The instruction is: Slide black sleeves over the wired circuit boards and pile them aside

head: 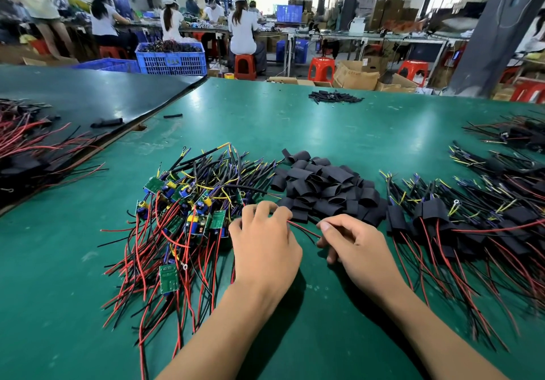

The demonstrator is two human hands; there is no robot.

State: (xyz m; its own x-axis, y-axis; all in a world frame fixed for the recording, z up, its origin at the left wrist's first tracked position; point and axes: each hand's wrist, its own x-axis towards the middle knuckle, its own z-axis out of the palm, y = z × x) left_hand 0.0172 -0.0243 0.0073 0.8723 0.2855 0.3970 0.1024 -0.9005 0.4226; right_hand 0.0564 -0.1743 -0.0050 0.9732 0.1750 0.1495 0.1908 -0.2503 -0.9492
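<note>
Here, left hand (265, 244), right hand (354, 241) pinching wires (305, 229), sleeves (327, 188) just beyond.

Nothing here reads clearly from where I stand. The blue crate (171, 62) carries small yellow marks on its side, and the cardboard box (358, 78) has a dark scrawl (handwritten, it seems), but both are too blurred to make out.

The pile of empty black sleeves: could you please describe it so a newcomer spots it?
Start at the middle of the green table. The pile of empty black sleeves lies between the bare circuit boards on the left and the sleeved boards on the right. It alone has no wires.
</note>
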